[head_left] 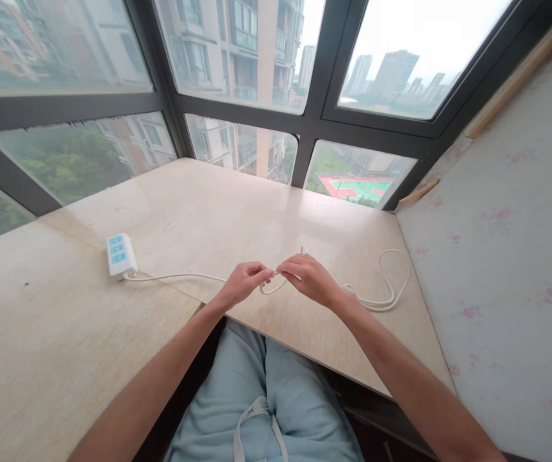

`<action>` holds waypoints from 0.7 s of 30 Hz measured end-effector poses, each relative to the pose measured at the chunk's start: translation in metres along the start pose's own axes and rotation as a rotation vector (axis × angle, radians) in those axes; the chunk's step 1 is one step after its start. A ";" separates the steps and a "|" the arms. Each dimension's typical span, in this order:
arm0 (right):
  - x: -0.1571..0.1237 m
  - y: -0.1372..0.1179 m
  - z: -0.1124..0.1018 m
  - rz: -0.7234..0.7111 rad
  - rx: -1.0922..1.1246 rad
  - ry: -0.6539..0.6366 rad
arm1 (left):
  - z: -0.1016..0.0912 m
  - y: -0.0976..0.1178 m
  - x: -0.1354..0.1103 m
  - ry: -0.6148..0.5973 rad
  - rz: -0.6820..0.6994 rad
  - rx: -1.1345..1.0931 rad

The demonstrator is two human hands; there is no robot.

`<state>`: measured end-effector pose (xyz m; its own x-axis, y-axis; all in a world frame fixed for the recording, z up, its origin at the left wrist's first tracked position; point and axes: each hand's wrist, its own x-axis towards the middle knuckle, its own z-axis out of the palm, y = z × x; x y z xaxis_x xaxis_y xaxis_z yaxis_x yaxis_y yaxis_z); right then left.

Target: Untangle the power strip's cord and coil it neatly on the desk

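A white power strip (122,256) with light blue socket faces lies at the left of the wooden surface. Its white cord (179,276) runs right from the strip to my hands. Between thumb and fingers, my left hand (245,282) pinches the cord. Close beside it, my right hand (310,277) is closed on the cord too, the fingertips of both hands nearly touching. A small loop of cord hangs below the fingertips, and a short bit rises behind my right hand. Past my right wrist the cord lies in loose loops; its plug end I cannot make out.
The pale wooden surface (237,212) reaches back to dark-framed windows (309,128). A wall with flowered paper (506,289) bounds the right side. My legs in light blue trousers (261,398) are at the surface's front edge.
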<state>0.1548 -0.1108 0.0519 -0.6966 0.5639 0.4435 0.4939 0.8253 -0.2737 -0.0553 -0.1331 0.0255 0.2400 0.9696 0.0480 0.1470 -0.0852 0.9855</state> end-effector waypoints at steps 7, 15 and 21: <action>-0.018 0.007 -0.001 0.008 -0.029 0.077 | 0.005 -0.004 -0.002 0.273 -0.050 -0.263; -0.025 0.030 -0.009 0.041 0.039 0.082 | -0.013 -0.010 0.002 0.427 -0.011 -0.586; -0.031 0.045 -0.008 0.044 0.129 0.005 | -0.032 -0.009 -0.001 0.409 -0.050 -0.874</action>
<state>0.2020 -0.0915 0.0326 -0.6729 0.5997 0.4330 0.4529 0.7969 -0.3999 -0.0881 -0.1261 0.0220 -0.1246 0.9864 -0.1071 -0.6578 -0.0013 0.7532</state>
